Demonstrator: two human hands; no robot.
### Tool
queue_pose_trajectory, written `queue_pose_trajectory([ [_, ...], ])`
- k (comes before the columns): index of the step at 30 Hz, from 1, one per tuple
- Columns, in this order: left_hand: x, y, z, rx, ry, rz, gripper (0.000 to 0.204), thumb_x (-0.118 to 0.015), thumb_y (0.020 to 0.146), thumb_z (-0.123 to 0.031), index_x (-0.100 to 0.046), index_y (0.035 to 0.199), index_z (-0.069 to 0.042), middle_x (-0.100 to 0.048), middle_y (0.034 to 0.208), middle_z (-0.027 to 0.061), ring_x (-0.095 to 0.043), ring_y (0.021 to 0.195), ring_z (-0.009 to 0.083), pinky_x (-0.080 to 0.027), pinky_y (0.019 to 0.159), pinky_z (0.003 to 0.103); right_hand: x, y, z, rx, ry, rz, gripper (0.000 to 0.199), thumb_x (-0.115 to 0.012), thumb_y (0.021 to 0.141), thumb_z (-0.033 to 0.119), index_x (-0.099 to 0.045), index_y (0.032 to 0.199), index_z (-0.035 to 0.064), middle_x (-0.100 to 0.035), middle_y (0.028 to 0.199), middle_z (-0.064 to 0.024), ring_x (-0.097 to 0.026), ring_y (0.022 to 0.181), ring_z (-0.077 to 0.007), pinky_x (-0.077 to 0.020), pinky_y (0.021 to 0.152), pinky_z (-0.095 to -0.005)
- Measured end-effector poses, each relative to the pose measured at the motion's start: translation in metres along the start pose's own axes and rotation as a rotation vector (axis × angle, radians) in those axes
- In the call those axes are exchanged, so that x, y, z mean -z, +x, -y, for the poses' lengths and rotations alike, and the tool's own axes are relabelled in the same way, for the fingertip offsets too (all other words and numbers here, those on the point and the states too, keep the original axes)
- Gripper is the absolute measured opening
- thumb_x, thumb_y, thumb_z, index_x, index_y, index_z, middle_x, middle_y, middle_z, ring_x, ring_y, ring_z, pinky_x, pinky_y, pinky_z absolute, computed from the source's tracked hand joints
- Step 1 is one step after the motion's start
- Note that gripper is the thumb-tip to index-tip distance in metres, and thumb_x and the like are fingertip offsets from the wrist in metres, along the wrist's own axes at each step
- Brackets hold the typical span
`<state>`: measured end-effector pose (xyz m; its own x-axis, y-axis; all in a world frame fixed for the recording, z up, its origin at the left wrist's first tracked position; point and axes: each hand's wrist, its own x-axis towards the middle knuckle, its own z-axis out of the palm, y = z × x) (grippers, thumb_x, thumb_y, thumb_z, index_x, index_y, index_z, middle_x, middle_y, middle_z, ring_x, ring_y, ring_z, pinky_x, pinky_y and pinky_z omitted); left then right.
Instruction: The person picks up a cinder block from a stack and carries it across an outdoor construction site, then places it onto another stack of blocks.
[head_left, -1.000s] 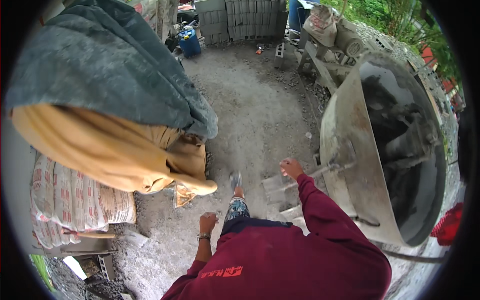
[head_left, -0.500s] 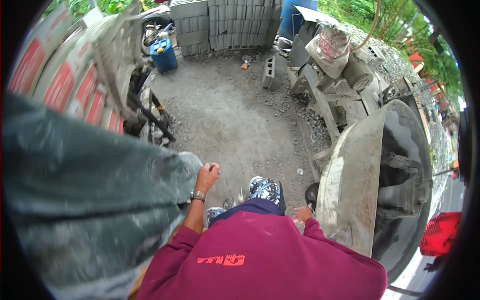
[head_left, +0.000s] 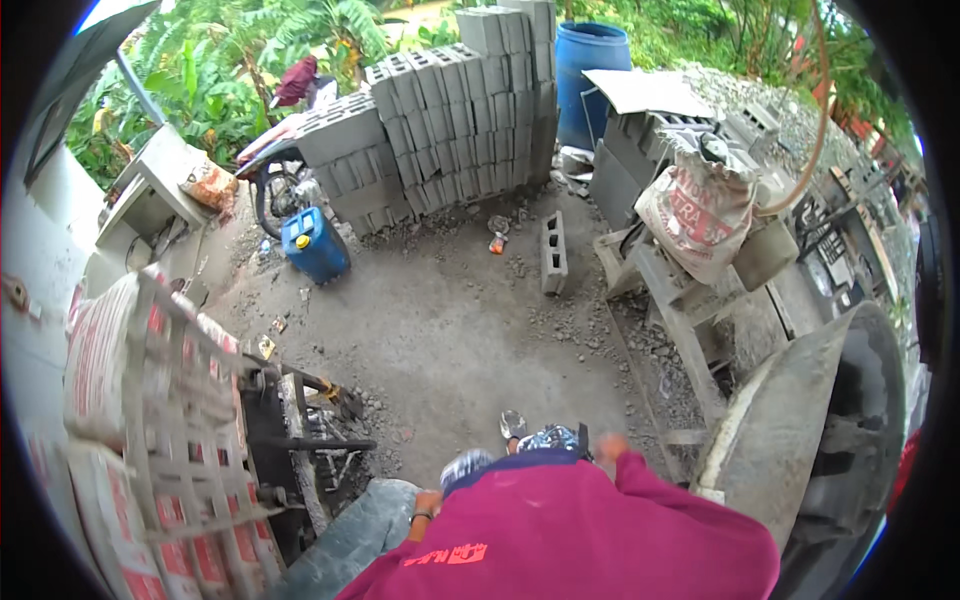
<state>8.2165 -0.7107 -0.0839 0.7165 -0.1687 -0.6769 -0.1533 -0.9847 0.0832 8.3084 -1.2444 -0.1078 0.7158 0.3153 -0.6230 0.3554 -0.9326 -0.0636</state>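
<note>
Grey, dusty ground (head_left: 440,330) fills the middle of the frame, strewn with gravel. Across its far edge, at top centre, a stepped stack of concrete blocks (head_left: 460,125) stands against the greenery. At the lower right sits a broad, stained metal drum (head_left: 765,425), its opening facing the right edge. White-and-red sacks (head_left: 100,375) are piled at the lower left behind a metal grate (head_left: 190,385). A blue barrel (head_left: 591,85) stands upright just right of the stack. Dark green tarp (head_left: 350,545) shows at bottom centre-left, beside the wearer's maroon sweater (head_left: 570,530). A bulging, printed sack (head_left: 697,220) rests on a wooden frame (head_left: 690,320) at the upper right. Left of centre, a blue container (head_left: 316,247) with a yellow cap leans slightly, near the foot of the stack. One hollow block (head_left: 554,253) stands apart on the ground, just right of top centre.

Both hands are low in the frame. The left hand (head_left: 427,502) is just beside the tarp's edge; whether it touches it, or how far its fingers curl, I cannot tell. The right hand (head_left: 612,446) is blurred, nearest the drum but apart from it; its opening and contents cannot be made out. Smallest is an orange wrapper (head_left: 497,243), lying left of the hollow block.
</note>
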Motion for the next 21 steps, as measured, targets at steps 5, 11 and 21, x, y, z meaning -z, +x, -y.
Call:
queue_pose_trajectory([
  [5,0.092,0.091,0.006,0.107,-0.212,-0.185,0.028,-0.045,0.083,-0.024,-0.069,0.084,-0.009,-0.067,0.092,0.0151,-0.065,0.085,0.0341,-0.051,0.071,0.047,0.256,0.184,-0.039,-0.274,0.957,-0.381,0.024,-0.060,0.083,0.027,-0.066,0.088,0.0050,-0.066,0.078,-0.0126,-0.065,0.071,-0.0246,-0.0528,0.063,-0.0356],
  [11,0.174,0.244,0.051,0.150,-0.447,-0.279,0.031,-0.043,0.084,-0.027,-0.070,0.086,-0.011,-0.067,0.093,0.0150,-0.065,0.086,0.0334,-0.050,0.075,0.047,0.455,0.339,-0.061,-0.135,1.300,-0.362,0.028,-0.063,0.083,0.025,-0.064,0.096,0.0003,-0.066,0.074,-0.0095,-0.064,0.064,-0.0162,-0.0512,0.058,-0.0322],
  [21,0.434,0.532,0.142,-0.024,0.019,-0.280,0.024,-0.062,0.069,-0.038,-0.068,0.077,-0.016,-0.068,0.083,0.0085,-0.065,0.083,0.0279,-0.051,0.065,0.043,0.524,0.436,-0.164,-0.315,1.371,-0.084,0.026,-0.064,0.084,0.021,-0.064,0.099,0.0004,-0.066,0.077,-0.0103,-0.065,0.068,-0.0191,-0.0536,0.060,-0.0316],
])
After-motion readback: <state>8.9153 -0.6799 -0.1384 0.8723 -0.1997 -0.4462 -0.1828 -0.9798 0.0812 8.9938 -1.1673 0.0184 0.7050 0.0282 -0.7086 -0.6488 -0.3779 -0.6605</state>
